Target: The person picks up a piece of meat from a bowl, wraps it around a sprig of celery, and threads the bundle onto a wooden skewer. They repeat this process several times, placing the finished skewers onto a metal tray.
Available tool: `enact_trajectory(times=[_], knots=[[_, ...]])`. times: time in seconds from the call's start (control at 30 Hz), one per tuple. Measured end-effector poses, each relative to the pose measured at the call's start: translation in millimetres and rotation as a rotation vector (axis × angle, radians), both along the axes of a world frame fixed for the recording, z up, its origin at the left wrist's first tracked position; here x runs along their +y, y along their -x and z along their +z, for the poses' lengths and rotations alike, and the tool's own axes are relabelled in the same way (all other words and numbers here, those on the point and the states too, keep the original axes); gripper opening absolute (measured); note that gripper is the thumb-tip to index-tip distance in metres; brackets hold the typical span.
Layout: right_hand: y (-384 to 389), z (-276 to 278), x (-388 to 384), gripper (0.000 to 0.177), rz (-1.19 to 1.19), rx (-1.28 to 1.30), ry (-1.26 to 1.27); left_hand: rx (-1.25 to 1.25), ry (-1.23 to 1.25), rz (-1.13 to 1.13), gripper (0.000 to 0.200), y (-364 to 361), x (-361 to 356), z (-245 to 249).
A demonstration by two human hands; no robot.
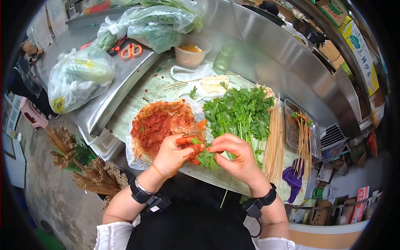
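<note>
Between my hands is a leafy green sprig (pixel 206 159), with a thin pale stem or stick hanging below it. My left hand (pixel 171 156) is closed, its fingers smeared red and curled round leaves and red paste; what else lies in the grip is hidden. My right hand (pixel 238 154) pinches the sprig at its edge, its fingertips also stained red. Just beyond my left hand, red chili-like paste (pixel 156 125) lies in a plastic-lined container. A heap of leafy green stalks (pixel 239 110) rests beyond my right hand.
Bare wooden skewers (pixel 274 143) lie right of the greens. Filled skewers (pixel 304 141) lean over a clear tray (pixel 291 125), near a purple tool (pixel 294 180). Bagged vegetables (pixel 81 77) and orange-handled scissors (pixel 131 51) sit on the steel counter (pixel 118 79). A tub (pixel 192 52) stands behind.
</note>
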State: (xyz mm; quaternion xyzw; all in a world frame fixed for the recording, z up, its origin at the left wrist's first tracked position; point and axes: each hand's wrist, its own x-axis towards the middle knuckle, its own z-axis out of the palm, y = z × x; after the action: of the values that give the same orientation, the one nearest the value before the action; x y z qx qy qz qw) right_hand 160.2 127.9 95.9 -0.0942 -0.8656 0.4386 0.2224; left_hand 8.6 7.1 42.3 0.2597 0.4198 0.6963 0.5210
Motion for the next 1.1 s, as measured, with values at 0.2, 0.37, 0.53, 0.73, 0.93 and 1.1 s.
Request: enact_trajectory(times=[0.2,0.37,0.53,0.73,0.93,1.1], knots=[[-10.8,-31.4,16.5,0.035,-0.166,0.053,0.597,0.058,-0.084,0.156,0.021,-1.2,-4.5,6.1],[-3.3,-29.5,-1.9,0.051,0.142,0.055,1.109,0.128,-0.160,0.125,0.027,-3.7,-5.9,-4.4],[11.3,-32.3,-23.4,0.048,-0.054,0.186,1.044,0.025,-0.114,0.189,0.016,-12.1,-3.8,-6.2],[8.7,-44.1,-15.7,0.021,-0.122,0.172,0.783,0.082,-0.129,0.090,0.022,-7.4,-8.6,-16.3],[1.4,-43.5,-8.7,0.016,-0.126,0.072,0.700,0.179,-0.016,0.021,0.019,-9.9,-14.4,-9.4],[-7.6,-47.7,-15.0,0.015,-0.137,0.071,1.020,1.128,-0.166,0.260,0.020,-8.3,-22.5,-16.9]])
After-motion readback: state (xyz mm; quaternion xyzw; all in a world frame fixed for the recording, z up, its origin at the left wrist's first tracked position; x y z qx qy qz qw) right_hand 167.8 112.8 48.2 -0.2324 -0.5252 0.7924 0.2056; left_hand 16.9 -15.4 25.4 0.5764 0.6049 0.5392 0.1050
